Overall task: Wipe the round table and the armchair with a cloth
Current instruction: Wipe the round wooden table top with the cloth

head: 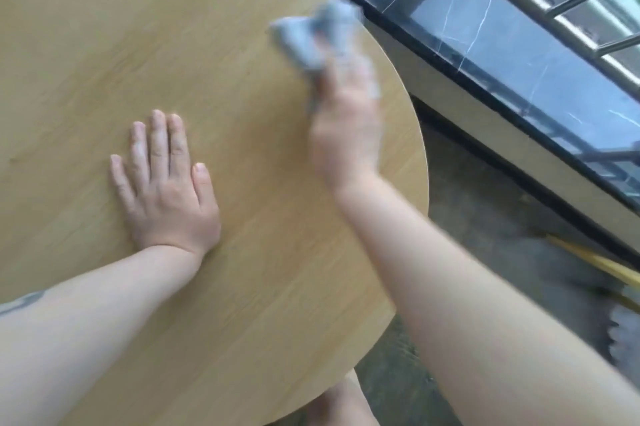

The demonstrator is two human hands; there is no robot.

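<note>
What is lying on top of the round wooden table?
The left hand rests flat on the round wooden table; the right hand holds a crumpled grey cloth. The wood beneath them is hidden.

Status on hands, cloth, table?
Left hand flat on round table. Right hand holds cloth near far-right edge, blurred. Nothing in the way.

Most of the desk (104,44) top is bare wood, so loads of room. Only the left hand (166,190) lying flat mid-desk and the dark window ledge (502,54) just past the far-right edge get in the way.
</note>
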